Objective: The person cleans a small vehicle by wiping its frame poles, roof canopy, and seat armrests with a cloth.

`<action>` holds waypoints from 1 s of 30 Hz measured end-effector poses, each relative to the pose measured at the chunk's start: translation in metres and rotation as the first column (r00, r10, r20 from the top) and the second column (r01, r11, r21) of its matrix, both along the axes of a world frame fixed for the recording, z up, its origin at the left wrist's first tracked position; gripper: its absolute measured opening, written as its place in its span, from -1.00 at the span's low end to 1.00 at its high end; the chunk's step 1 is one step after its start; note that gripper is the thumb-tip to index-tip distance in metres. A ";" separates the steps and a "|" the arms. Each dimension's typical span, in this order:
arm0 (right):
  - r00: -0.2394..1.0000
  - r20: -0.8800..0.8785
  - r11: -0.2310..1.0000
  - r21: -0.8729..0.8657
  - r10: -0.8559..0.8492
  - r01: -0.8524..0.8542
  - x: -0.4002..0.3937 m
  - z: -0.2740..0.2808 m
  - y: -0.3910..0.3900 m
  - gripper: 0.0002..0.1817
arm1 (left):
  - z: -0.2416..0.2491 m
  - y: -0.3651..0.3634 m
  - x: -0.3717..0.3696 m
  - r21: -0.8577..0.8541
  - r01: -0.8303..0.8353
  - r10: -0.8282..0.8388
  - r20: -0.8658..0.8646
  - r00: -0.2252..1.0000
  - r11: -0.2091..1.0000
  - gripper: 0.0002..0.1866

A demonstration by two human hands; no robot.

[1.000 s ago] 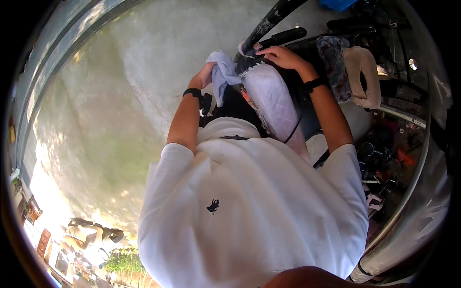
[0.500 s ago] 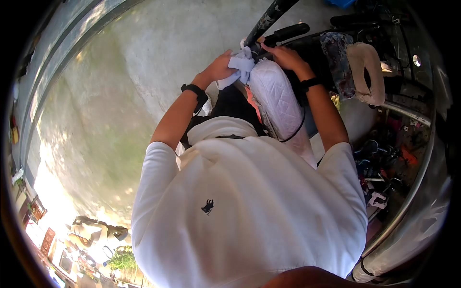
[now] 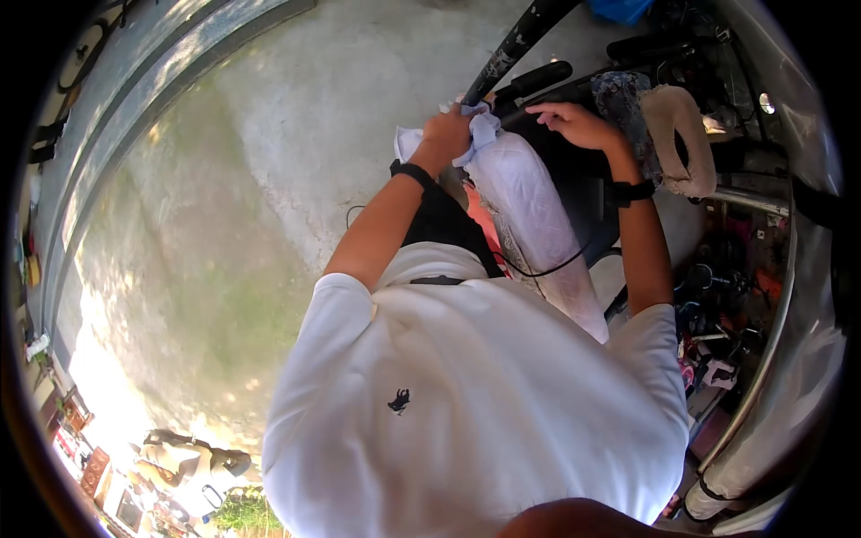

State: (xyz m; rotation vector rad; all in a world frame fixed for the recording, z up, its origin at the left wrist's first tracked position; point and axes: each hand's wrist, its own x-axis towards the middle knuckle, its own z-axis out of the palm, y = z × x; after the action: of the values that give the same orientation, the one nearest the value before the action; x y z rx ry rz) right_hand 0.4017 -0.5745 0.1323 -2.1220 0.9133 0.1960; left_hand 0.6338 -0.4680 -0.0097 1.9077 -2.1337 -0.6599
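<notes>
My left hand [image 3: 446, 136] is closed on a pale bluish-white cloth [image 3: 484, 134], bunched at the lower end of a black pole [image 3: 513, 52] with chipped paint. A loose end of the cloth sticks out on the left of that hand. My right hand [image 3: 581, 125] is held apart from the cloth, with fingers stretched out toward the pole and nothing in them. Just below the cloth lies a long white quilted pad [image 3: 525, 202], running back toward my body. A black padded grip [image 3: 541, 79] lies beside the pole, near my right fingertips.
To the right are a beige ring-shaped cushion [image 3: 679, 139] and a dark patterned cloth [image 3: 621, 99]. A metal bar [image 3: 752, 199] and piled bicycle-like parts [image 3: 717, 278] stand farther right. Concrete floor [image 3: 242, 206] spreads out on the left. A thin black cable [image 3: 560, 266] crosses the pad.
My right hand has come away from the pole's end and moved right. The left hand has shifted right, closer against the pole, still gripping the cloth.
</notes>
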 end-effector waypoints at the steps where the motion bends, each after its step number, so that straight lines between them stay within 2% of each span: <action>1: 0.999 -0.041 0.999 0.008 -0.033 0.033 -0.003 0.019 0.007 -0.59 | 0.001 -0.002 -0.003 -0.023 -0.026 0.027 0.007 1.000 0.999 -0.63; 2: 0.998 -0.044 0.999 0.010 -0.049 0.050 -0.008 0.029 0.014 -0.59 | 0.003 -0.003 -0.004 -0.046 -0.050 0.051 0.014 0.999 0.998 -0.62; 4: 0.993 0.095 0.997 -0.011 -0.075 0.076 -0.018 0.047 0.024 -0.57 | 0.013 -0.009 0.006 0.009 -0.003 0.003 -0.041 0.999 1.000 -0.61; 5: 0.996 0.058 0.997 -0.026 -0.072 0.074 -0.019 0.053 0.030 -0.56 | 0.018 -0.009 0.011 0.066 0.030 -0.024 -0.097 0.995 0.997 -0.61; 8: 0.997 -0.019 0.997 0.010 -0.079 0.080 -0.004 0.056 0.065 -0.54 | 0.005 -0.007 0.016 0.073 0.095 -0.087 -0.106 0.991 0.993 -0.60; 9: 0.995 -0.066 0.988 0.131 -0.078 0.086 0.004 0.061 0.076 -0.52 | 0.003 -0.005 0.018 0.069 0.100 -0.089 -0.149 0.985 0.993 -0.58; 10: 0.994 -0.058 0.987 0.132 -0.089 0.096 0.001 0.060 0.075 -0.52 | -0.001 -0.004 0.019 0.071 0.110 -0.099 -0.142 0.985 0.991 -0.58; 12: 0.986 -0.152 0.981 0.190 0.072 -0.042 -0.014 0.055 0.061 -0.51 | -0.005 0.001 0.022 0.121 0.130 -0.103 -0.211 0.972 0.984 -0.55; 13: 0.993 -0.103 0.963 0.255 -0.064 0.089 -0.024 0.063 0.053 -0.48 | 0.005 0.000 0.027 0.113 0.134 -0.109 -0.206 0.972 0.984 -0.55; 14: 0.990 -0.025 0.958 0.253 -0.135 0.137 -0.034 0.074 0.045 -0.47 | 0.014 0.002 0.032 0.256 0.150 -0.100 -0.196 0.975 0.955 -0.56; 15: 0.953 -0.072 0.938 0.172 -0.294 0.302 -0.034 0.098 0.050 -0.46 | 0.020 0.010 0.037 0.400 0.162 -0.093 -0.186 0.978 0.902 -0.56; 16: 0.920 -0.051 0.914 0.108 -0.389 0.392 -0.040 0.113 0.053 -0.44 | 0.017 0.020 0.043 0.405 0.168 -0.098 -0.187 0.978 0.899 -0.56; 18: 0.913 -0.076 0.911 0.077 -0.400 0.406 -0.059 0.136 0.051 -0.43 | 0.001 0.036 0.064 0.357 0.042 0.014 -0.154 0.988 0.933 -0.56; 19: 0.903 -0.067 0.900 0.072 -0.425 0.429 -0.066 0.148 0.055 -0.42 | -0.031 0.035 0.079 0.354 0.050 0.004 -0.150 0.989 0.934 -0.56; 20: 0.890 -0.062 0.888 0.070 -0.451 0.455 -0.074 0.155 0.060 -0.41 | -0.080 0.033 0.092 0.247 -0.067 0.129 -0.241 0.962 0.967 -0.58; 21: 0.875 -0.033 0.869 0.102 -0.484 0.485 -0.083 0.158 0.063 -0.39 | -0.108 0.035 0.097 0.158 -0.198 0.242 -0.345 0.907 0.967 -0.60; 22: 0.872 -0.040 0.865 0.106 -0.489 0.490 -0.096 0.156 0.065 -0.39 | -0.102 0.034 0.095 0.166 -0.192 0.240 -0.347 0.907 0.967 -0.60; 23: 0.852 -0.077 0.849 0.071 -0.518 0.523 -0.111 0.154 0.067 -0.39 | -0.096 0.031 0.094 0.232 -0.212 0.309 -0.569 0.762 0.949 -0.62; 24: 0.830 -0.107 0.832 0.034 -0.548 0.554 -0.126 0.153 0.069 -0.39 | -0.091 0.027 0.092 0.297 -0.214 0.366 -0.741 0.562 0.931 -0.65; 25: 0.795 -0.134 0.804 -0.029 -0.592 0.594 -0.133 0.157 0.074 -0.40 | -0.088 0.019 0.082 0.340 -0.167 0.379 -0.831 0.407 0.926 -0.63; 26: 0.786 -0.123 0.794 -0.020 -0.605 0.608 -0.138 0.158 0.082 -0.40 | -0.084 0.016 0.072 0.374 -0.088 0.381 -0.863 0.333 0.923 -0.63; 27: 0.706 -0.023 0.706 -0.061 -0.708 0.706 -0.134 0.169 0.096 -0.40 | -0.065 0.013 0.062 0.402 0.000 0.388 -0.883 0.264 0.915 -0.63; 28: 0.605 0.078 0.599 -0.089 -0.792 0.796 -0.133 0.171 0.108 -0.39 | -0.040 0.012 0.052 0.448 0.104 0.415 -0.877 0.242 0.888 -0.51; 30: 0.572 0.135 0.564 -0.100 -0.809 0.820 -0.132 0.143 0.111 -0.38 | -0.095 -0.003 0.029 0.142 0.104 0.095 -0.927 0.363 0.984 -0.31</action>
State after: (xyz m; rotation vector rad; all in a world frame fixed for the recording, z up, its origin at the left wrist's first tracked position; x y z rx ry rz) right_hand 0.2702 -0.4637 0.2756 -1.5828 1.8143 -0.4538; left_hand 0.6632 -0.4707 -0.1050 1.0241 -1.2886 -1.5245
